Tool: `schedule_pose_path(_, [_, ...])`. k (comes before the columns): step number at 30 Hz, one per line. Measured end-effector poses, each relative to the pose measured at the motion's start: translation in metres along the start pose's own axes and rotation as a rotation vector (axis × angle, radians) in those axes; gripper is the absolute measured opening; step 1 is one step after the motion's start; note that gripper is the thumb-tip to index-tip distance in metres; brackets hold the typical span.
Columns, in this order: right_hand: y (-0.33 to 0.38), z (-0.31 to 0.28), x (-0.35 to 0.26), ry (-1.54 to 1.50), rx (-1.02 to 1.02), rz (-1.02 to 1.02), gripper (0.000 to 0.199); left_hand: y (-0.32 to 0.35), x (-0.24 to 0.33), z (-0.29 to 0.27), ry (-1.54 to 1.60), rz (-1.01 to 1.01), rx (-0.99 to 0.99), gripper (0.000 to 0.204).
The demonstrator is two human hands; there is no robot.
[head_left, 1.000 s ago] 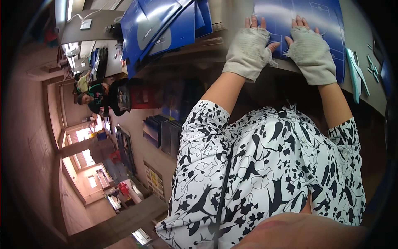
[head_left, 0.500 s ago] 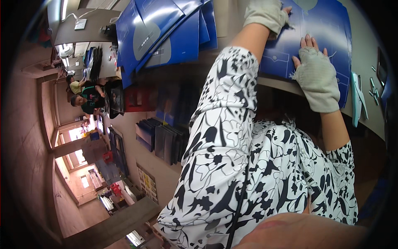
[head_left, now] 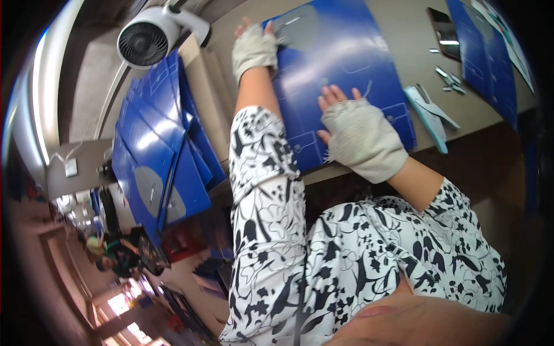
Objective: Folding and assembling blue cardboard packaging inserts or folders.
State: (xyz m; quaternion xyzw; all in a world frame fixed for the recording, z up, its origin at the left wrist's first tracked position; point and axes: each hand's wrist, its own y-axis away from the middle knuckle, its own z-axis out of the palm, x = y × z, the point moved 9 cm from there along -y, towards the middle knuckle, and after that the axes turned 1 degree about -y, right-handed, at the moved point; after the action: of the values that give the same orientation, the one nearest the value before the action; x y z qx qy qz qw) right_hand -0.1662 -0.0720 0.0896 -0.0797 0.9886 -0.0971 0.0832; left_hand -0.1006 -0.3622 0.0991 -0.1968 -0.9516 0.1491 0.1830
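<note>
A glossy blue printed sheet or folder (head_left: 346, 52) with a grey oval lies in front of me on the table; I cannot tell whether it has more than one layer. At its far left edge is my left hand (head_left: 255, 51), in a pale fingerless glove, fingers stretched out beyond the cuff. My right hand (head_left: 360, 135), gloved the same way, lies flat on the nearer part, fingers spread. Neither hand grips anything. Just right of the sheet lies a light blue two-armed tool (head_left: 430, 118), perhaps a stapler.
Fanned blue folders (head_left: 153, 141) lie at the left. Behind them stands a white fan (head_left: 147, 37). On the right are a dark phone (head_left: 443, 34), small metal pieces (head_left: 450, 79) and another blue sheet (head_left: 485, 57). People (head_left: 118, 256) are far left.
My view has turned, bringing the fan and phone fully in. My left hand now sits at the sheet's far left edge. The right hand stays flat on the sheet.
</note>
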Motion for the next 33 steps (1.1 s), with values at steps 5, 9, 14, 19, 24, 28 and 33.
schedule_pose_path(5, [0.021,0.007,0.017,0.002,0.102,0.025,0.061,0.045,0.023,0.014,-0.016,0.013,-0.029,0.077])
schedule_pose_path(9, [0.016,0.018,0.034,-0.012,0.19,0.065,0.061,0.114,0.042,0.017,-0.047,0.005,-0.107,0.077])
schedule_pose_path(14, [0.011,0.029,0.041,0.015,0.159,0.052,0.06,0.213,0.058,-0.014,-0.114,0.121,-0.064,0.073])
schedule_pose_path(19, [-0.019,0.036,0.064,-0.33,0.235,-0.022,0.057,0.285,0.076,-0.037,-0.334,0.233,-0.098,0.08])
schedule_pose_path(24, [-0.025,0.037,0.091,-1.122,0.075,0.179,0.059,0.288,0.099,-0.041,-0.459,0.324,-0.146,0.084])
schedule_pose_path(28, [-0.042,0.062,0.113,-1.376,0.243,0.215,0.058,0.257,0.15,-0.054,-0.362,0.509,-0.107,0.091])
schedule_pose_path(33, [-0.04,0.046,0.122,-1.467,0.317,0.221,0.052,0.231,0.144,-0.003,-0.261,0.59,-0.281,0.084])
